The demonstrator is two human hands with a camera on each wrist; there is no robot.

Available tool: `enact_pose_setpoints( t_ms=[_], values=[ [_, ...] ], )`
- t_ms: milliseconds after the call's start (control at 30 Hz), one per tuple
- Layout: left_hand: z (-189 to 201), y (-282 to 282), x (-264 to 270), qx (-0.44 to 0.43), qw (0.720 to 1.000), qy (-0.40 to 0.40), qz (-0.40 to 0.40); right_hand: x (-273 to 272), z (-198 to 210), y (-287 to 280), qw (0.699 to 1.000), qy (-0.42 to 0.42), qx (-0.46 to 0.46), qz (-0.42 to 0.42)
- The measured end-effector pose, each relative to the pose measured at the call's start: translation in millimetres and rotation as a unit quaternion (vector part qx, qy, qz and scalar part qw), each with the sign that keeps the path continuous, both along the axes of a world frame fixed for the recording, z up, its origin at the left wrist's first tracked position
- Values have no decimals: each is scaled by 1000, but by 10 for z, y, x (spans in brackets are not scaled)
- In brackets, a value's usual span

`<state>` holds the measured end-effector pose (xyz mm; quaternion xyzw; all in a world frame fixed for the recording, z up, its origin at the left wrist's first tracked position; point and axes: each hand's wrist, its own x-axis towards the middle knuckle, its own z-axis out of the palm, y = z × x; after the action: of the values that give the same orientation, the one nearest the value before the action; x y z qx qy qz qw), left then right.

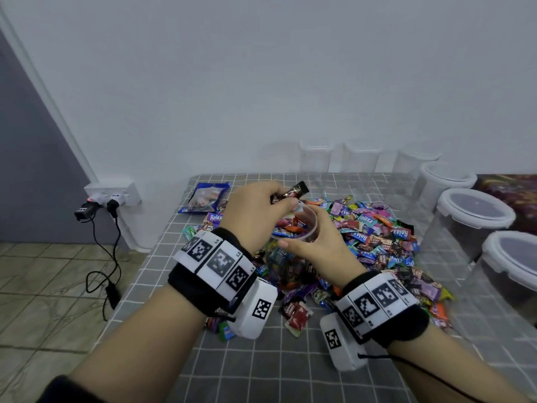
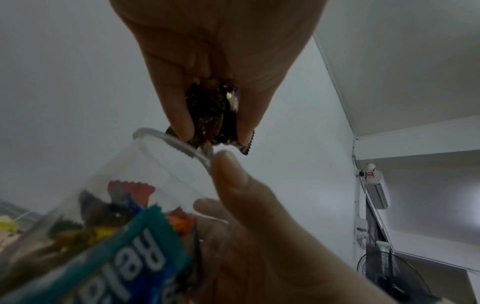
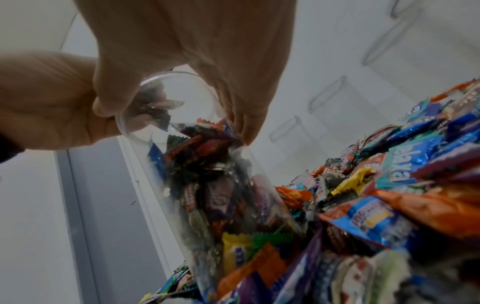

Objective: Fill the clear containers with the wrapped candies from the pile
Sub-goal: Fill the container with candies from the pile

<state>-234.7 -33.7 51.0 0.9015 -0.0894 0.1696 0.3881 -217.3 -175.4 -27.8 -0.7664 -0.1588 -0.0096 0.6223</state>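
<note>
Left hand (image 1: 252,216): fingers pinch a dark brown foil-wrapped candy (image 1: 293,191) just above the container mouth.
Right hand (image 1: 316,245): fingers and thumb wrapped round a tall clear plastic container (image 3: 207,181), tilted, largely full of wrapped sweets.
Pile of bright wrapped candies (image 1: 374,237): heaped on the grey checked tablecloth (image 1: 261,367), around and beneath the container.
Far edge: more clear containers (image 1: 315,158); two white-lidded tubs (image 1: 476,210) at right.

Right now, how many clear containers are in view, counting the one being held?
7. One in the right hand over the pile: held container. Two at the back wall. Four down the right side, the nearest two lidded. More may sit off-frame.
</note>
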Motion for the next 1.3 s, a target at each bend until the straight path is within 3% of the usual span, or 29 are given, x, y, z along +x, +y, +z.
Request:
enact_pose_setpoints(
  t_ms=[167,567,633,733,867,967,1100,1300],
  values=[
    [-66,-47,1,44,998,39,-22,-16,22,6,1000,-9,-2,-3],
    [-86,-82,-43,130,991,28,-27,-36,39,10,1000,-22,5,-3],
    [-92,-81,-44,115,992,15,-45,-45,59,11,1000,-20,5,1],
    [-113,-76,-52,23,998,-7,-51,-34,57,-8,1000,-12,-4,10],
    [-155,19,-62,-52,996,-75,-9,-9,55,-98,997,2,-69,28],
    [-236,135,-74,-60,994,-91,34,-11,44,-202,991,19,-129,29],
    [-416,230,-68,-33,997,-22,68,21,17,-331,970,13,-242,11],
    [-669,338,52,6,991,87,98,47,67,-483,906,-13,-423,-16]
  ],
)
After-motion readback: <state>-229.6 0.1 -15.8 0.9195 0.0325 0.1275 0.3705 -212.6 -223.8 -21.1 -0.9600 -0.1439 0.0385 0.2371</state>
